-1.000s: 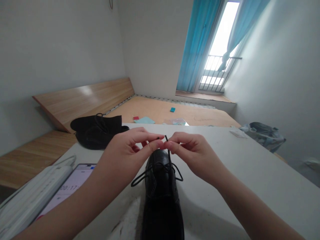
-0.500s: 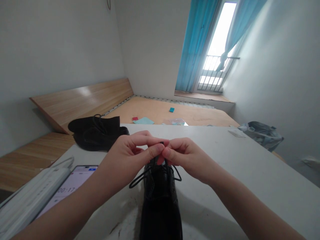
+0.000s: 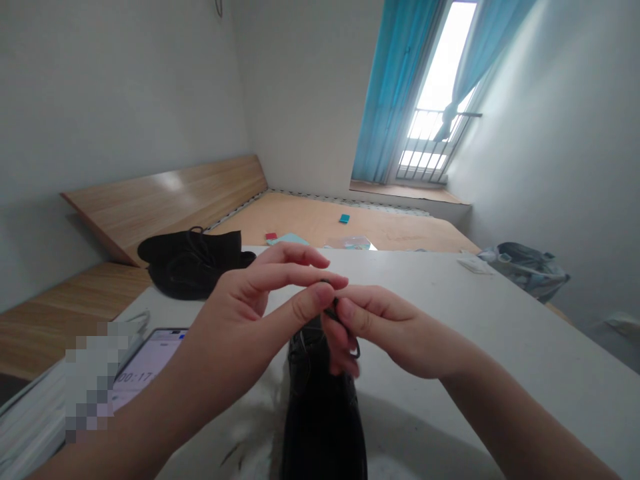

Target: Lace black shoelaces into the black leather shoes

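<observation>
A black leather shoe (image 3: pixel 323 413) stands on the white table (image 3: pixel 450 347), toe pointing away from me. My left hand (image 3: pixel 250 313) hovers above its laces, thumb and forefinger pinched on the black shoelace (image 3: pixel 331 308), the other fingers stretched forward. My right hand (image 3: pixel 385 327) meets it from the right, fingers curled round the same lace just above the shoe's eyelets. Most of the lace is hidden behind my fingers.
A second black shoe (image 3: pixel 193 263) lies at the table's far left corner. A phone (image 3: pixel 145 367) with a running timer and a white power strip (image 3: pixel 30 420) sit at the near left. Behind are a wooden bed frame (image 3: pixel 320 223) and a grey bag (image 3: pixel 525 267).
My hands have dropped closer to the shoe and pulled together. The lace loops that lay at the shoe's sides are now drawn up out of sight, and my left fingers have spread.
</observation>
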### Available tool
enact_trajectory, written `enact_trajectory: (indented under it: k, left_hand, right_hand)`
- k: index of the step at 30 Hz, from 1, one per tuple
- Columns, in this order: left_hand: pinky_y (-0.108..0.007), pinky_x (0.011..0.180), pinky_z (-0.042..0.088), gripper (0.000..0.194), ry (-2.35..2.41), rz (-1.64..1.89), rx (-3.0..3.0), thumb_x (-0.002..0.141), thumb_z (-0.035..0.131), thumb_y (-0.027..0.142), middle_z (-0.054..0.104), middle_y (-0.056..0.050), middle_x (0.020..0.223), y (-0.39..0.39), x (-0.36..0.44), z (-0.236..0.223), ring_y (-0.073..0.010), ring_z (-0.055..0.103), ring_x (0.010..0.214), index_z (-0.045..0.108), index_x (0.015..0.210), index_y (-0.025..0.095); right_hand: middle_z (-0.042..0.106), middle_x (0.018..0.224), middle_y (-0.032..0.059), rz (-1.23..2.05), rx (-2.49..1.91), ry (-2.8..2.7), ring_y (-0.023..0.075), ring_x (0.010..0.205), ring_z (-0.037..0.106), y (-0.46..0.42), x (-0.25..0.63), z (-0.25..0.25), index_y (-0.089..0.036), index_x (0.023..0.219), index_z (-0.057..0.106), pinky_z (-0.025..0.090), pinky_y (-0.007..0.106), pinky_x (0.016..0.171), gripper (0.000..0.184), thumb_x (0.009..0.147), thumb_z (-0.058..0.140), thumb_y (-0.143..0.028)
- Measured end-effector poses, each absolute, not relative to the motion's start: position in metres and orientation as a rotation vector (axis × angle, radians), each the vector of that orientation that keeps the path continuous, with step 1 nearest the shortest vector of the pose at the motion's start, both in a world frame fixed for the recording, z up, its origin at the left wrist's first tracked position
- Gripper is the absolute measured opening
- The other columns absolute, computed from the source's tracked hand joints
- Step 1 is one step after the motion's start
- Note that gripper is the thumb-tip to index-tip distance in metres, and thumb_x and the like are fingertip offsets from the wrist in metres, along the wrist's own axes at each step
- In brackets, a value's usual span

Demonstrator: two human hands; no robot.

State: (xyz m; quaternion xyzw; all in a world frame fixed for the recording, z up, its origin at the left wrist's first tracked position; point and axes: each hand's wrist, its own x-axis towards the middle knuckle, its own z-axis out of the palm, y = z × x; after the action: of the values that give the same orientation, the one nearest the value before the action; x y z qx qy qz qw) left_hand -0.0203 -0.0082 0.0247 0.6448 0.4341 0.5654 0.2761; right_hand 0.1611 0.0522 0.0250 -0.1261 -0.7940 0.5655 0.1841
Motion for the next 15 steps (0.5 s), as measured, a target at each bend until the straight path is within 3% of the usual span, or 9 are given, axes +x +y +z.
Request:
enact_trajectory:
  k: [4, 7, 9, 12, 15]
  left_hand:
    - [-0.037, 0.105, 0.039, 0.037, 1.297, 1.252, 1.774, 0.090, 0.058, 0.045, 0.063, 0.002, 0.127, -0.007, -0.025, 0.023, -0.0231, 0.054, 0.120, 0.061, 0.127, 0.038]
    - [-0.044, 0.110, 0.034, 0.062, 1.381, 0.862, 1.845, 0.084, 0.062, 0.039, 0.052, -0.002, 0.142, -0.004, -0.029, 0.016, -0.0267, 0.048, 0.128, 0.042, 0.143, 0.034]
    - [-0.043, 0.110, 0.035, 0.065, 1.364, 0.615, 1.949, 0.078, 0.066, 0.032, 0.052, -0.005, 0.142, -0.003, -0.030, 0.009, -0.0281, 0.047, 0.128, 0.045, 0.140, 0.030]
    - [-0.040, 0.103, 0.041, 0.038, 1.336, 0.457, 2.073, 0.077, 0.066, 0.030, 0.066, -0.006, 0.117, -0.001, -0.028, -0.001, -0.0286, 0.055, 0.117, 0.063, 0.114, 0.025]
    - [-0.037, 0.098, 0.043, 0.018, 1.317, 0.502, 2.150, 0.081, 0.062, 0.026, 0.070, -0.003, 0.102, 0.001, -0.023, -0.006, -0.0260, 0.060, 0.108, 0.067, 0.098, 0.024]
  right_hand:
    - [0.054, 0.073, 0.0004, 0.531, -0.812, -2.523, 0.0142, 0.065, 0.047, 0.050, 0.175, 0.040, -0.020, 0.078, 0.048, 0.032, 0.027, 0.059, 0.027, 0.101, 0.037, -0.030]
    - [0.056, 0.067, 0.0011, 0.096, -1.051, -2.720, 0.0156, 0.058, 0.046, 0.044, 0.176, 0.043, -0.021, 0.079, 0.051, 0.022, 0.030, 0.054, 0.020, 0.096, 0.042, -0.020]
    - [0.054, 0.060, 0.0008, 0.063, -1.179, -2.850, 0.0157, 0.053, 0.044, 0.040, 0.174, 0.042, -0.021, 0.078, 0.053, 0.018, 0.031, 0.052, 0.018, 0.094, 0.044, -0.017]
    - [0.052, 0.059, -0.0002, 0.352, -1.179, -2.925, 0.0145, 0.053, 0.045, 0.036, 0.172, 0.044, -0.021, 0.073, 0.050, 0.021, 0.030, 0.051, 0.026, 0.097, 0.042, -0.025]
    - [0.052, 0.062, -0.0023, 0.742, -0.979, -2.815, 0.0126, 0.059, 0.048, 0.037, 0.172, 0.048, -0.021, 0.072, 0.046, 0.028, 0.027, 0.053, 0.037, 0.102, 0.033, -0.038]
